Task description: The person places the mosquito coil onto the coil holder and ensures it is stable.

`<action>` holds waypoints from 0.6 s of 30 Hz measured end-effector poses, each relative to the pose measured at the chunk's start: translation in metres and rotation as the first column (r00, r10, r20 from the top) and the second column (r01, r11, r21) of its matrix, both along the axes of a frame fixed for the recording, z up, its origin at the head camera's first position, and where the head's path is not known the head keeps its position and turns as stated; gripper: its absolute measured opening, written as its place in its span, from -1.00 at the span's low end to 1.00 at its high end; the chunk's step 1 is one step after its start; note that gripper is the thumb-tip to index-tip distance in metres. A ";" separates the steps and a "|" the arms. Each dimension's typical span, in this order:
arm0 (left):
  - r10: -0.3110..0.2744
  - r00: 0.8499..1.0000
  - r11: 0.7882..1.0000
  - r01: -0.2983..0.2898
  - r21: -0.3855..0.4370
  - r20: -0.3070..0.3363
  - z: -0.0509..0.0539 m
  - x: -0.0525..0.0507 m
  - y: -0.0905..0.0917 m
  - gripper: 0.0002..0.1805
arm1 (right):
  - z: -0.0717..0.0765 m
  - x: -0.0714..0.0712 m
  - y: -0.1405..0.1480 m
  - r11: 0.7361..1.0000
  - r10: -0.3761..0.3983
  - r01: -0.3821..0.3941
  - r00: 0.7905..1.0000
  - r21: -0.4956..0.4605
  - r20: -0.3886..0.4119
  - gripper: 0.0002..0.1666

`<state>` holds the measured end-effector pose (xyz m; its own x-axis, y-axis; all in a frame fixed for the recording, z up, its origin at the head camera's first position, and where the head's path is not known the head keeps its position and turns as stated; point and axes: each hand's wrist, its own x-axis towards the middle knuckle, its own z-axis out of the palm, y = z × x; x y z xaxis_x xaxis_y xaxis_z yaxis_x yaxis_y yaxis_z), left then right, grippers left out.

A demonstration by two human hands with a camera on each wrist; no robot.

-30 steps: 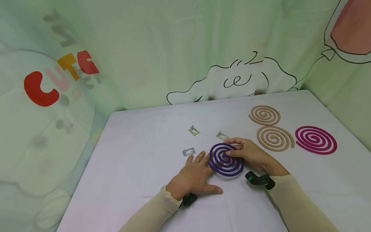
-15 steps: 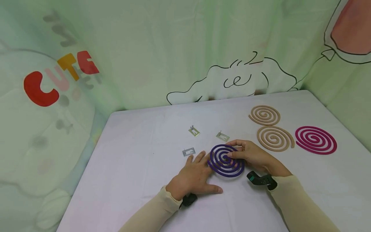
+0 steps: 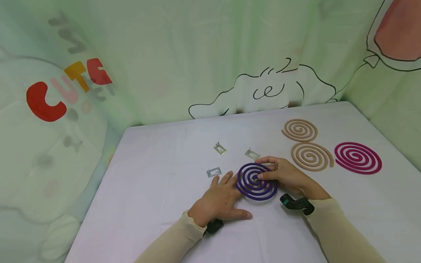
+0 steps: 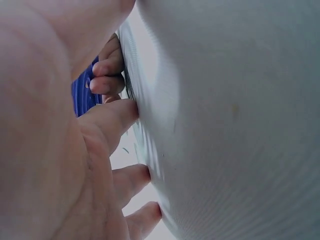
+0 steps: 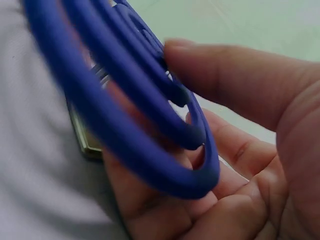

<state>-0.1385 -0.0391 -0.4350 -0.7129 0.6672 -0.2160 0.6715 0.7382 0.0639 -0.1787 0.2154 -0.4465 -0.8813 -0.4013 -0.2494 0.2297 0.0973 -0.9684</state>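
Note:
In the head view, a purple mosquito coil [image 3: 254, 178] is in my right hand [image 3: 287, 175], raised a little and tilted. The thumb [image 5: 195, 62] presses near its centre, while the other fingers curl beneath it. Under the coil, the right wrist view shows the edge of a brass-coloured metal stand [image 5: 90, 151], mostly hidden by coil and fingers. My left hand [image 3: 222, 200] lies with fingers spread on the white table, its forefinger reaching under the coil's left edge. In the left wrist view, the left fingertips [image 4: 142, 172] touch the cloth.
Three small metal coil stands lie beyond the hands: a silver one [image 3: 214, 174], a gold one [image 3: 220, 148] and a pale one [image 3: 252, 157]. At the right are two tan coils [image 3: 299, 128] and a magenta coil [image 3: 356, 157]. A printed curtain [image 3: 184, 65] hangs behind the table.
The purple coil and right hand have shifted very slightly right and toward me. The right thumb has slid a little from the coil's centre. The left hand has stayed put.

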 end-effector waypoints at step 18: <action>-0.009 1.000 1.000 0.009 -0.009 -0.017 -0.002 0.001 0.000 0.08 | 0.000 0.001 0.002 0.998 0.019 -0.019 1.000 -0.060 0.007 -0.24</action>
<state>-0.1377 -0.0395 -0.4367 -0.7104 0.6717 -0.2101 0.6791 0.7326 0.0462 -0.1781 0.2169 -0.4463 -0.8715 -0.4326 -0.2309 0.2357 0.0433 -0.9709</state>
